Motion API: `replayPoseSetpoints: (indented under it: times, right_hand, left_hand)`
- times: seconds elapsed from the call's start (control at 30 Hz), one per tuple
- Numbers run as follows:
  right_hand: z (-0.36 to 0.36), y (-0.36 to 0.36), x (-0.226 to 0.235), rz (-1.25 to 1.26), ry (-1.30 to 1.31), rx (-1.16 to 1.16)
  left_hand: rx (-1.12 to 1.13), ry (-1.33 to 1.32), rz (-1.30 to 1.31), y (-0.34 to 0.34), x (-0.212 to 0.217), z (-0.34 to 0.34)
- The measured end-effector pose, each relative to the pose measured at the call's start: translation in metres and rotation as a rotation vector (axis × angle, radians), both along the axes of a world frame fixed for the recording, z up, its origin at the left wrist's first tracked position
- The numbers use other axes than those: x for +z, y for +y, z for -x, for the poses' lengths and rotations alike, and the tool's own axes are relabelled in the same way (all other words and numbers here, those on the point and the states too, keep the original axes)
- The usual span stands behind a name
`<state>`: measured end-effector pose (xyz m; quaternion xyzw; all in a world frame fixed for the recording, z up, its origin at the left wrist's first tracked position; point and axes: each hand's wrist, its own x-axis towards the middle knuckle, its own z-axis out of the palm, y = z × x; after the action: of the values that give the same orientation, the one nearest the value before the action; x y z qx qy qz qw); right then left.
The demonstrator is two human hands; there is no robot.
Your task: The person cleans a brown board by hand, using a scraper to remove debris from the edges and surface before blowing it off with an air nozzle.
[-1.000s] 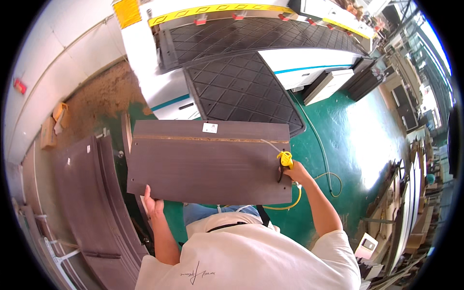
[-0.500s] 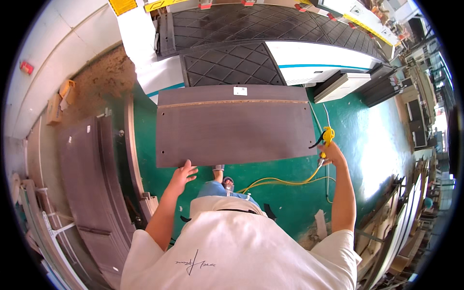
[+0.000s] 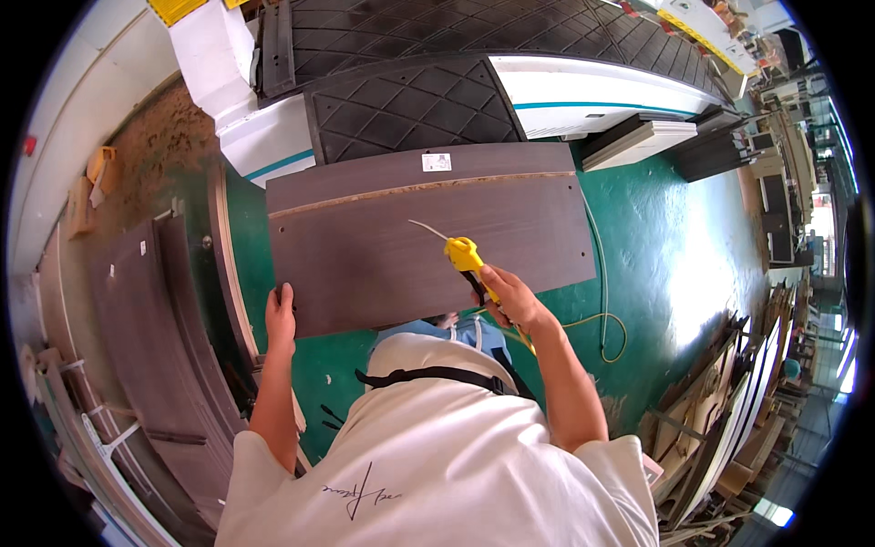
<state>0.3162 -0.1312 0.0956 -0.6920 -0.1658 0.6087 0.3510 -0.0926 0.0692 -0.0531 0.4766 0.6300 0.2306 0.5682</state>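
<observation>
My left hand (image 3: 281,314) grips the near left corner of a dark brown panel (image 3: 365,264), thumb on top and the other fingers mostly hidden. Wrapped in my right hand (image 3: 513,296) is a yellow air blow gun (image 3: 463,254) with a black trigger. Its thin nozzle points far left over the panel, apart from it as far as I can tell. Small round holes show near the panel's ends. Beyond its raw chipboard edge runs a matching brown strip carrying a white label (image 3: 437,162). From the gun, a yellow hose (image 3: 527,341) trails down.
A black ribbed conveyor bed (image 3: 415,114) with a white frame (image 3: 592,96) stands beyond the panel. Brown boards (image 3: 150,319) lean at the left. Stacked panels (image 3: 638,143) stand at the far right, and scrap boards (image 3: 706,392) lie at the near right on the green floor.
My right hand brought the blow gun left, from beside the panel to over it. My left hand moved left and took hold of the panel's corner. The panel now sits slightly tilted in view.
</observation>
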Motion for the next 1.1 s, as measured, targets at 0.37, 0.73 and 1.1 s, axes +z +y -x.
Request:
replayPoseSetpoints:
  times: [0.37,0.73,1.1]
  right_hand:
    - [-0.206,-0.03,-0.004,0.006,-0.632,-0.404]
    - [-0.307,-0.095,0.055,0.024,-0.46,-0.082]
    - [-0.284,-0.172,0.051,0.171,-0.448,-0.055]
  left_hand:
    - [0.239,0.218,-0.089,-0.036,-0.027,-0.039]
    - [-0.028,0.895,-0.997,-0.086,0.006,-0.166]
    - [-0.67,0.404,-0.989,-0.135,0.038,-0.376]
